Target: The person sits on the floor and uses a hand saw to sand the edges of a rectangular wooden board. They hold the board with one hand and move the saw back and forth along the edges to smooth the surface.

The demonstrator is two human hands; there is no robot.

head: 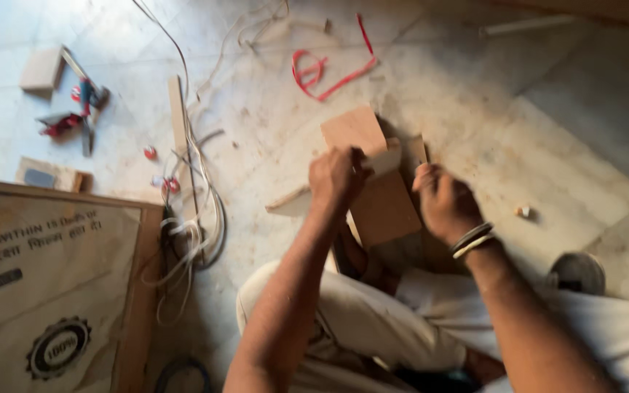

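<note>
You are sitting on the stone floor and working a brown board that is lying flat in front of your knees, at 12 o'clock from your body. Your left hand is pressing on the board's middle, its fingers curled together around a small pale block, which looks like a sanding or rubbing block. Your right hand is resting at the board's 3 o'clock edge, fingers closed; motion blur is hiding whether they are gripping a tool or only the edge, so you cannot tell. Judging from the grip, you are rubbing or smoothing the board surface while steadying it. The next move is calling for firm downward pressure from the right hand so the board is not sliding under the left. A red strap is lying at 12 o'clock, well apart; white cables are trailing at 9 o'clock, beside a large printed panel at 8 o'clock.
</note>
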